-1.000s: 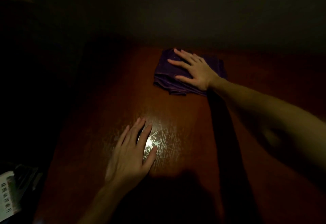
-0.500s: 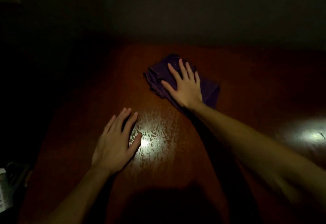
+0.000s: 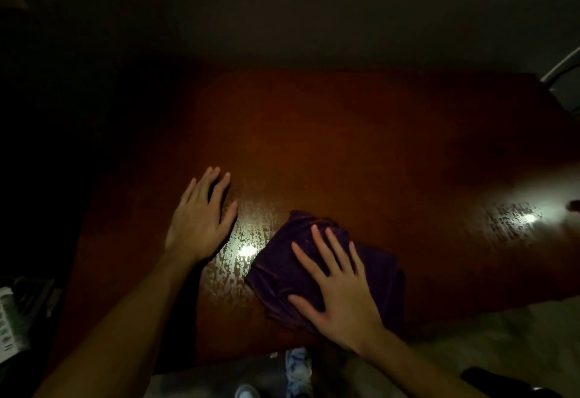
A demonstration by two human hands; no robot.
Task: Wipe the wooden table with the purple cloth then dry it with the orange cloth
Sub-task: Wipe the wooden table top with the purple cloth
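The dark reddish wooden table (image 3: pixel 361 153) fills the middle of the dim view. A folded purple cloth (image 3: pixel 282 269) lies near the table's front edge. My right hand (image 3: pixel 339 284) presses flat on the cloth, fingers spread and straight. To the left of the cloth, my left hand (image 3: pixel 201 218) rests flat on the bare wood with its fingers straight. Wet streaks shine between the two hands. No orange cloth is in view.
A bright lamp reflection (image 3: pixel 527 218) glints on the wet wood at the right. The table's front edge runs just below my right hand, with floor and a shoe (image 3: pixel 248 391) beneath. Printed paper (image 3: pixel 8 322) lies at the far left. A grey curved bar (image 3: pixel 561 68) shows top right.
My right hand has dragged the purple cloth from the far middle of the table back toward the front edge. My left hand stays flat on the wood.
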